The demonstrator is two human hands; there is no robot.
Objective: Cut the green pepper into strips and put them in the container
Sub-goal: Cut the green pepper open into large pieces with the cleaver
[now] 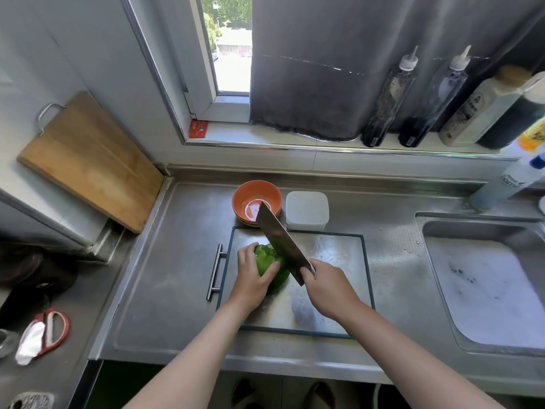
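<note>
Pepper, green and whole, sits on the steel cutting board under the curled fingers of the left hand, which grips it. The right hand clenches the cleaver, whose blade slants away from its fingers across the pepper's right side. Beyond the blade tip stands the white container, just beside an orange bowl.

Your right hand hides the knife handle; your left hand covers the pepper on its near side, and the blade hides its right. Can't tell if the edge touches it. Label on the white bottle: too blurry to read. The sink & far-right bottles are cut off by the frame.
</note>
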